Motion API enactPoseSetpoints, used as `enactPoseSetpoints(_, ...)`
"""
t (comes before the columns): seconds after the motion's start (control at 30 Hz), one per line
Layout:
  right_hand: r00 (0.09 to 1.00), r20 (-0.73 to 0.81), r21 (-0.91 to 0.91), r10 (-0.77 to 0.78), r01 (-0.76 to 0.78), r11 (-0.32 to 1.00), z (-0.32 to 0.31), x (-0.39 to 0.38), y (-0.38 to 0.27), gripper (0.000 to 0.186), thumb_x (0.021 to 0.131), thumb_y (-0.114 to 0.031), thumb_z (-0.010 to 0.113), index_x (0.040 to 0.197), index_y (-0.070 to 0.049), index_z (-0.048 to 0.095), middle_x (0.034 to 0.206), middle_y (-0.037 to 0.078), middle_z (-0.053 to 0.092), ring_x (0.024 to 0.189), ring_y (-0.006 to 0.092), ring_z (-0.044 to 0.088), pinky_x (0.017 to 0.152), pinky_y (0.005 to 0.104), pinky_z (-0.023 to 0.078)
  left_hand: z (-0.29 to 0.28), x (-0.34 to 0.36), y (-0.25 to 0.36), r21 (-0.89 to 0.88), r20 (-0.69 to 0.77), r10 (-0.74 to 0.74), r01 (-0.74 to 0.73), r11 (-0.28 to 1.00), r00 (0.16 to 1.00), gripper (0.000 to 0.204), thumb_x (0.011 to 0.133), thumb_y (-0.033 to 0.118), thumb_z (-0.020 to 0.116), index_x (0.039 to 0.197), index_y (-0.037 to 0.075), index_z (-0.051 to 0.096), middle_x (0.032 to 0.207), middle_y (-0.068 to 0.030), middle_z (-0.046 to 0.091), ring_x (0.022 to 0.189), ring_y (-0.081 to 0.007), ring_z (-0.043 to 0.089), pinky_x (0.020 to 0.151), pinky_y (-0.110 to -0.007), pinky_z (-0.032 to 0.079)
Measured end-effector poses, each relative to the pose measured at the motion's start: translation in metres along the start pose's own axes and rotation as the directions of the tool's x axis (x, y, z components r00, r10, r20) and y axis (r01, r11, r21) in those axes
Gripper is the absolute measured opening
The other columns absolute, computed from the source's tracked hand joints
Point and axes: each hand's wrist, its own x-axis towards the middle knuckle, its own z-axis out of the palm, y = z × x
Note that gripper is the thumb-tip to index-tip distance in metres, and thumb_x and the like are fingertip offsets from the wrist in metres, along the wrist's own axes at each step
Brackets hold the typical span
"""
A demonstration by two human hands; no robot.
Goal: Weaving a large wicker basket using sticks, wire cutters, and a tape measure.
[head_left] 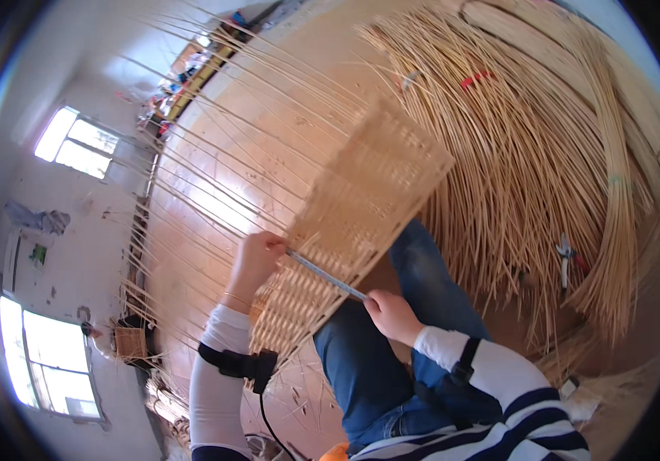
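Observation:
A long woven cane panel with many loose stakes fanning out to the upper left lies across my knees. A thin grey strip, like a ruler or tape, lies across its weave. My left hand is closed at the strip's upper end, by the panel's stake-side edge. My right hand pinches the lower end at the panel's near edge. A black strap with a small box and cable is on my left forearm.
Large bundles of cane lie at the right, with pruning shears on them. A cluttered ledge runs along the back wall. Windows are at the left, with a small woven basket low by the wall.

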Motion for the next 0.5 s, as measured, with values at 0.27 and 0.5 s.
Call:
enactPoseSetpoints(0.27, 0.999, 0.027, 0.274, -0.022, 0.013, 0.962, -0.004, 0.023, -0.009, 0.021, 0.093, -0.021, 0.054, 0.09, -0.004, 0.065, 0.083, 0.017, 0.068, 0.081, 0.0362, 0.066, 0.071, 0.0456, 0.049, -0.009, 0.01, -0.014, -0.123, -0.006, -0.038, 0.037, 0.992, 0.999, 0.019, 0.091, 0.009, 0.058, 0.1, -0.006, 0.065, 0.081, -0.0097, 0.069, 0.061, -0.0151, 0.066, 0.048, -0.025, 0.049)
enactPoseSetpoints(0.5, 0.996, 0.086, 0.325, -0.029, -0.001, 0.946, -0.005, 0.023, -0.005, 0.022, 0.093, -0.021, 0.053, 0.089, -0.004, 0.065, 0.081, 0.014, 0.069, 0.077, 0.0349, 0.066, 0.07, 0.0452, 0.05, 0.005, 0.004, -0.01, 0.061, -0.096, 0.063, -0.057, 0.996, 0.993, 0.016, 0.093, 0.011, 0.055, 0.091, -0.003, 0.063, 0.068, -0.0099, 0.064, 0.058, -0.0142, 0.065, 0.049, -0.027, 0.049)
